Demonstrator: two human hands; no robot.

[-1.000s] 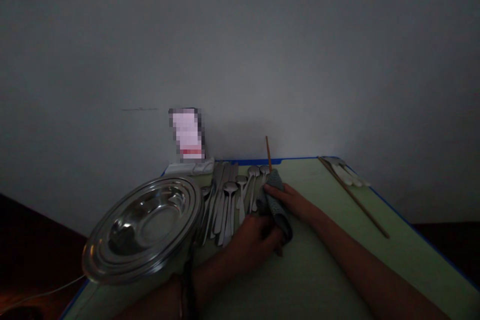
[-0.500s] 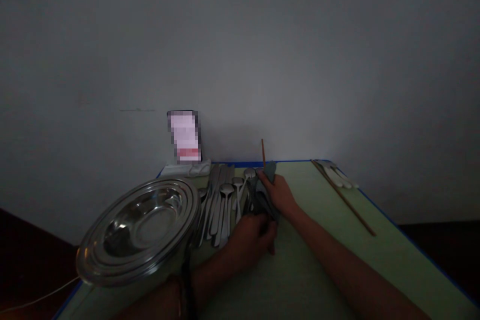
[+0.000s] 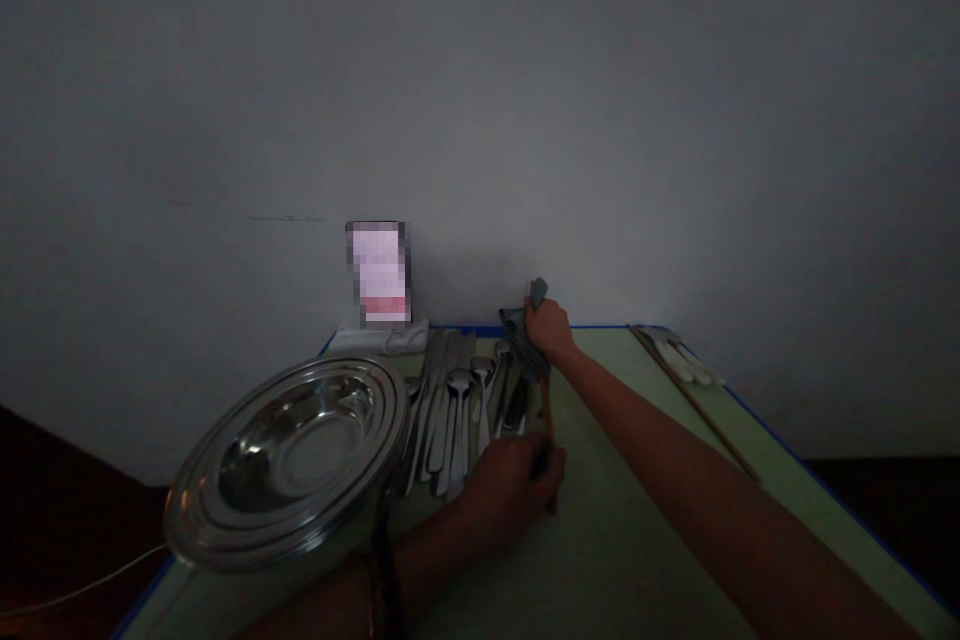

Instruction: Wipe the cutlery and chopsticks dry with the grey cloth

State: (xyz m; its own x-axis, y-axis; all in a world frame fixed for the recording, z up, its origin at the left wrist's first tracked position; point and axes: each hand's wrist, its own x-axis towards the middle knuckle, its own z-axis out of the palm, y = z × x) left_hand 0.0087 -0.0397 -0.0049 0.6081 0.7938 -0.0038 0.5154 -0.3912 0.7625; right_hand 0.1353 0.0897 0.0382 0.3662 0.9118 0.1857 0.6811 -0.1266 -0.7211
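Observation:
A brown chopstick (image 3: pixel 547 408) stands tilted between my two hands. My left hand (image 3: pixel 517 475) is closed round its lower end, near the table's middle. Farther up, my right hand (image 3: pixel 549 328) is closed on a dark grey cloth (image 3: pixel 525 345), which wraps the chopstick's far end and hides it. Just left of my hands lies a spread of metal spoons (image 3: pixel 459 382) and table knives (image 3: pixel 437 390), side by side.
Stacked round steel basins (image 3: pixel 184 495) fill the table's left side. Behind them a phone (image 3: pixel 381 270) leans on the wall above a folded white cloth (image 3: pixel 367 338). Another chopstick (image 3: pixel 701 407) and white-handled cutlery (image 3: pixel 686 360) lie along the right edge of the green table (image 3: pixel 637 520).
My right hand and the cloth have moved up along the chopstick to its far end. The chopstick's middle now shows between my hands. My left hand stays near the same place.

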